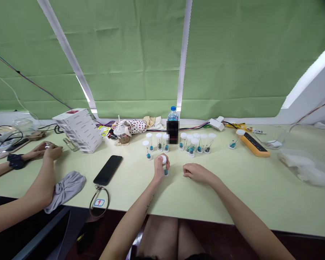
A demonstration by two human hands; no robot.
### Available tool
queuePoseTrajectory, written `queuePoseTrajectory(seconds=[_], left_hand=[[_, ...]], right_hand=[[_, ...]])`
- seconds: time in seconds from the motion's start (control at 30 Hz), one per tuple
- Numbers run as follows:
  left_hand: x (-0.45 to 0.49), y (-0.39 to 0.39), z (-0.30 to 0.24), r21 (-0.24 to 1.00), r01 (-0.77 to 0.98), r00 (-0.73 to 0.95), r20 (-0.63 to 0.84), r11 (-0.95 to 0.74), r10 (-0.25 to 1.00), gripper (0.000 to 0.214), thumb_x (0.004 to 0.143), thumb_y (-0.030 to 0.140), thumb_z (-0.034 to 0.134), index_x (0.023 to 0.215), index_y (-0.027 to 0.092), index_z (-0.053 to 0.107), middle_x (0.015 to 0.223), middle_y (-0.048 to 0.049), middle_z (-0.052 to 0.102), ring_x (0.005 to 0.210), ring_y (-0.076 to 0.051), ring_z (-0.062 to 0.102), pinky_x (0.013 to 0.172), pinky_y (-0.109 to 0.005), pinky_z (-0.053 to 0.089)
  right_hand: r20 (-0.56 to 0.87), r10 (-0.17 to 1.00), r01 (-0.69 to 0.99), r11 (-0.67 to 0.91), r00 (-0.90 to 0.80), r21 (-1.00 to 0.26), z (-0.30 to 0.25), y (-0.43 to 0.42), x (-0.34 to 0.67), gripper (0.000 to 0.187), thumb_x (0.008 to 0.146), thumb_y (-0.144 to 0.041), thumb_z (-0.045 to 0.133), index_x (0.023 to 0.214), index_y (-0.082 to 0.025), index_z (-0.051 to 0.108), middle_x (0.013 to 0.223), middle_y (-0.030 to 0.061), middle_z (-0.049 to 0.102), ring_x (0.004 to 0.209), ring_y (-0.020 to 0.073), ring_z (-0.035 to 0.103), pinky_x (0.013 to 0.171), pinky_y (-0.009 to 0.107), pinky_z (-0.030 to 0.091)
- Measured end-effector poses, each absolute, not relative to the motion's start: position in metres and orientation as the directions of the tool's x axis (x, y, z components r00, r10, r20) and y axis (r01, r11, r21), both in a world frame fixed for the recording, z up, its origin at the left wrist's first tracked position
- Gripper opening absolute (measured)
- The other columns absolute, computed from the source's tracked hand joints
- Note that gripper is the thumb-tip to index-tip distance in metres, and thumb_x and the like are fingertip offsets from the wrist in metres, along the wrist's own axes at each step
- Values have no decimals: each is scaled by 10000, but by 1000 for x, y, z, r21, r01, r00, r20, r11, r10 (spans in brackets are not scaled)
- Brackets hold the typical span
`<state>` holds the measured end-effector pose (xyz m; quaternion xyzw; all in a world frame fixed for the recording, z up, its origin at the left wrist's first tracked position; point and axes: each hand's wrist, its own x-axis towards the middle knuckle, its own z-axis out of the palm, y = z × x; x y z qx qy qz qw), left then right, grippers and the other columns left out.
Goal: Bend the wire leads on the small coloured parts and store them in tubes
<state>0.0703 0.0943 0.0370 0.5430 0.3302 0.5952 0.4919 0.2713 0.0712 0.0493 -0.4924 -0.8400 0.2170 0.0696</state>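
My left hand (159, 167) is wrapped round a small clear vial with a white cap (166, 172), held upright at the table; something blue-green shows inside it. To its right, my right hand (196, 172) lies on the table with its fingers curled in, and I see nothing in it. Several similar capped vials stand beyond my hands, one group behind my left hand (147, 154) and another (191, 151) farther right. Most contain a blue-green ball-like piece with a thin stem. One more vial (234, 140) lies tilted on the right.
A dark-labelled bottle (173, 131) stands behind the vials. Right are an orange power strip (253, 144) and a plastic bag (306, 168). Left are a phone (108, 169), stacked white boxes (81, 131), a drink cup (122, 134), a grey cloth (67, 189) and another person's hands (50, 150).
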Motion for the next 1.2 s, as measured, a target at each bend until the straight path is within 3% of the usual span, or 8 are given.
queuePoseTrajectory(seconds=[0.17, 0.33, 0.5, 0.67, 0.8, 0.87, 1.0, 1.2], left_hand=[[76, 92, 35, 915, -121, 126, 400, -386, 908, 409, 857, 551, 331, 774, 184, 490, 642, 0, 501, 586, -125, 470, 603, -267, 404], [84, 92, 25, 899, 59, 304, 398, -434, 866, 315, 775, 265, 564, 1053, 206, 426, 885, -15, 493, 790, -138, 477, 731, -269, 401], [90, 94, 10, 841, 171, 391, 420, -513, 819, 262, 806, 178, 501, 1061, 197, 443, 990, -54, 497, 910, -174, 489, 815, -323, 410], [88, 96, 6, 776, 289, 412, 428, -561, 804, 365, 797, 192, 533, 1152, 207, 451, 1115, -96, 484, 1019, -222, 501, 886, -387, 416], [77, 98, 18, 641, 407, 259, 602, -651, 755, 596, 725, 281, 668, 1249, 225, 390, 1239, -120, 427, 1191, -279, 401, 984, -446, 347], [66, 99, 27, 591, 449, 29, 740, -670, 672, 497, 786, 291, 612, 1225, 220, 390, 1207, -126, 436, 1182, -265, 399, 976, -442, 343], [37, 104, 37, 685, 506, -410, 725, -524, 553, 395, 838, 307, 546, 1184, 206, 382, 1177, -133, 406, 1122, -243, 401, 907, -408, 376], [-6, 117, 15, 757, 543, -314, 584, -362, 749, 551, 723, 398, 668, 1162, 206, 394, 1161, -105, 407, 1112, -262, 420, 925, -439, 367]], right_hand=[[-123, 887, 843, 369, -445, -390, 44, 78, 282, 125, 838, -213, 462, 730, -195, 522, 837, 23, 618, 730, 147, 538, 611, 233, 318], [-67, 922, 866, 330, -381, -375, 47, 78, 280, 185, 876, -324, 433, 769, -204, 523, 837, 33, 613, 744, 173, 535, 608, 254, 318], [146, 922, 734, 375, -359, -566, 52, 73, 267, 267, 889, -424, 424, 1079, -246, 487, 991, 28, 588, 767, 162, 548, 695, 274, 398], [238, 920, 628, 386, -311, -676, 40, 76, 247, 287, 841, -372, 509, 1078, -213, 481, 952, 34, 593, 709, 157, 561, 676, 287, 438], [264, 953, 660, 296, -151, -691, 33, 98, 233, 196, 842, -291, 494, 1016, -202, 501, 928, 34, 610, 731, 155, 588, 678, 272, 453], [277, 958, 681, 253, -76, -687, 33, 114, 227, 194, 846, -256, 480, 1028, -191, 496, 942, 52, 615, 718, 154, 599, 666, 264, 457], [280, 960, 699, 205, -7, -686, 32, 144, 214, 287, 865, -210, 447, 1148, -167, 446, 1013, 99, 618, 695, 153, 618, 631, 253, 459], [281, 959, 725, 171, 32, -667, 29, 165, 200, 340, 887, -202, 449, 1219, -148, 400, 1046, 131, 624, 739, 167, 639, 695, 260, 452]])
